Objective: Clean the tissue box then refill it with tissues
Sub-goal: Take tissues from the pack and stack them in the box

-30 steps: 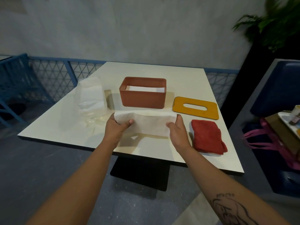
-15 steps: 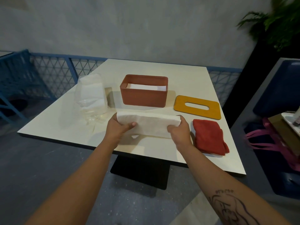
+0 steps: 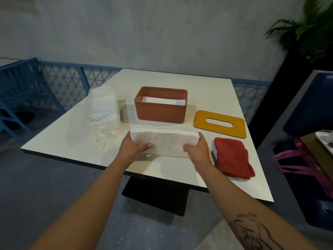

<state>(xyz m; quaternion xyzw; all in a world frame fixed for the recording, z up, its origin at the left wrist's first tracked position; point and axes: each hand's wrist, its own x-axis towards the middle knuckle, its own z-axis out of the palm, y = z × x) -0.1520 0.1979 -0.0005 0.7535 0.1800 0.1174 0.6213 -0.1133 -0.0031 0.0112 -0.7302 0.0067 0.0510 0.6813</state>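
Fingers point(image 3: 147, 145) curled round both tissue stack point(image 3: 164, 144) ends

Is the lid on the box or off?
Off: the lid lies flat on the table, right of the box, whose open top shows white tissues inside.

Plain grey wall point(image 3: 162, 33) at the back, with a blue triangle-mesh railing point(image 3: 72, 78) along its foot. Cream table point(image 3: 207, 91) on a black pedestal base point(image 3: 156, 195), dark grey floor point(image 3: 45, 177). Blue chair point(image 3: 16, 83) off left, navy padded seat point(image 3: 310, 101) on the right, leafy plant point(image 3: 310, 29) in the corner. Pretty dim, soft light.
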